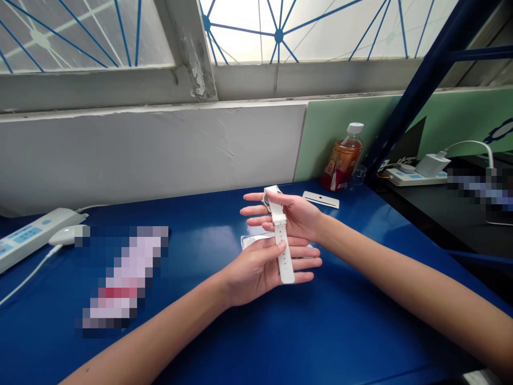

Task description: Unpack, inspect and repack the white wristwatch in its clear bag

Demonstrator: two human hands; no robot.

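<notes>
A white watch with a silicone strap [281, 235] hangs between my two hands above the blue table [224, 342]. My right hand [290, 215] lies palm up with fingers stretched left, and the watch head rests across those fingers under the thumb. My left hand [264, 266] is palm up just below, its thumb pressing the strap's lower end with the holes against its fingers. A small clear plastic wrapper [250, 240] lies on the table under the hands.
A bottle of orange-brown drink with a white cap [343, 158] stands at the back, a white card [320, 199] in front of it. A white power strip [28, 235] and cable lie at the left. Another power strip with a charger [420, 170] sits on the dark bench to the right.
</notes>
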